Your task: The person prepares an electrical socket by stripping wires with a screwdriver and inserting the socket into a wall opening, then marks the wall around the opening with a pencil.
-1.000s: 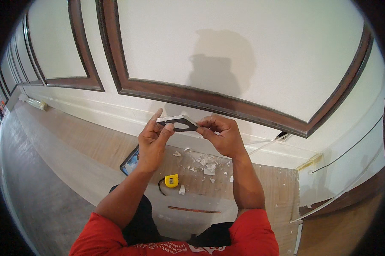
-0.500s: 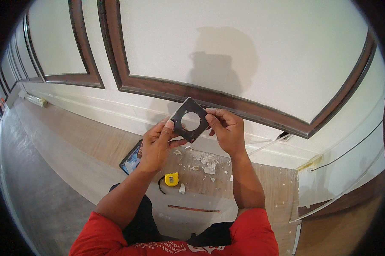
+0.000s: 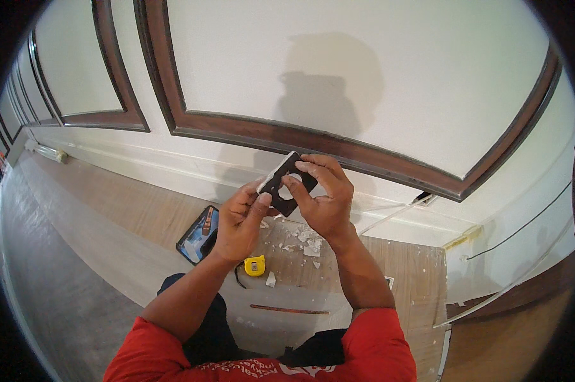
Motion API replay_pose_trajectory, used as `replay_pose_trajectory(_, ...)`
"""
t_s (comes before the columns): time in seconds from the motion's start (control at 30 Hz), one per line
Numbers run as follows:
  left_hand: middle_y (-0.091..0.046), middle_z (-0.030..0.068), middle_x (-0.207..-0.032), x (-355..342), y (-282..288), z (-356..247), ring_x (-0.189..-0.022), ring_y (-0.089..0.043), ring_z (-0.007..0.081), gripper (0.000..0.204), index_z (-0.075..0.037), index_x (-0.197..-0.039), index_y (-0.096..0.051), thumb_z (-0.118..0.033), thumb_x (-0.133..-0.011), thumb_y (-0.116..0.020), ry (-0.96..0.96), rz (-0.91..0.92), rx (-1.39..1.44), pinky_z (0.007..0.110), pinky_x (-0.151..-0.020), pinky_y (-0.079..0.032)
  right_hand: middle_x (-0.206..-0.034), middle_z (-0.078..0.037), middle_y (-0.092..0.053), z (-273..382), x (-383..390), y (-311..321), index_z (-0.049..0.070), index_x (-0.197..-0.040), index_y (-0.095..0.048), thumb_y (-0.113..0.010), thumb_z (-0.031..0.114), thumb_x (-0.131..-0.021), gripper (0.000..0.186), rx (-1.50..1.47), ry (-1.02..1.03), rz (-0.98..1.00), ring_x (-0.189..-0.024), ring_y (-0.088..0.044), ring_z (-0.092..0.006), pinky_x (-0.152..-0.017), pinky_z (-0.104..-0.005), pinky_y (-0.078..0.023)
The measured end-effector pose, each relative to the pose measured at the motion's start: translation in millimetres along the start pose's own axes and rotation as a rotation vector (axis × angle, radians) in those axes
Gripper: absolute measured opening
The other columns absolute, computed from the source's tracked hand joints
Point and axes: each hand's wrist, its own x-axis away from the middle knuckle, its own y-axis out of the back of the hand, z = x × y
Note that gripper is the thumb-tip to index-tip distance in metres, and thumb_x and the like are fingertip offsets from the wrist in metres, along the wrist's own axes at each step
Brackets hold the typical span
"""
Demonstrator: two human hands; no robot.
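Note:
A square black plate with a large round hole and a whitish edge is held up in front of the wall panel's wooden moulding. My left hand is closed on its lower left corner, thumb on the front. My right hand grips the upper right side, fingertips over the dark face and thumb at the hole's edge. Below lie broken white pieces on the floor, a yellow tape measure and a black-edged blue tray or case with an orange-and-black item on it.
A white baseboard runs along the wall. A pale sheet covers part of the wood-look floor. A copper-coloured strip lies near my legs. At right are a thin white length, a dark cable and a yellowed patch.
The plate tilted from edge-on to facing me, then turned more slanted. My right hand has moved up and left, its fingers now over the plate's face and hole.

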Motion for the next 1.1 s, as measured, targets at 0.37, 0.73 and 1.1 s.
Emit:
replay_pose_trajectory(0.37,-0.066,0.0067,-0.118,-2.1,-5.8,13.3,-0.103,-0.063,0.0122,0.034,0.001,-0.133,-0.054,-0.015,-0.103,-0.054,0.053,-0.020,0.004,0.028,-0.088,-0.055,-0.098,-0.013,-0.069,-13.3,2.5,1.9,-0.001,-0.094,-0.071,-0.078,-0.001,-0.074,0.021,-0.001,-0.022,-0.025,-0.084,-0.068,-0.0177,-0.074,-0.0276,-0.055)
replay_pose_trajectory(0.73,-0.065,0.0081,-0.124,-4.3,-2.4,15.1,-0.106,-0.063,0.0140,0.036,0.000,-0.136,-0.053,-0.015,-0.103,-0.051,0.056,-0.027,-0.055,0.032,-0.087,-0.057,-0.095,-0.014,-0.069,-22.1,2.3,-1.9,-0.002,-0.095,-0.070,-0.078,0.000,-0.074,0.023,-0.034,-0.027,-0.009,-0.082,-0.067,-0.0182,-0.069,-0.0279,-0.054)
replay_pose_trajectory(1.1,-0.064,0.0093,-0.124,-7.0,-0.2,19.7,-0.107,-0.063,0.0151,0.035,0.001,-0.135,-0.053,-0.014,-0.104,-0.050,0.049,-0.038,0.006,0.033,-0.089,-0.057,-0.107,-0.017,-0.067,-8.7,3.5,-6.5,-0.002,-0.100,-0.069,-0.086,0.011,-0.070,0.036,-0.024,-0.078,0.047,-0.100,-0.065,-0.0261,-0.085,-0.0350,-0.052)
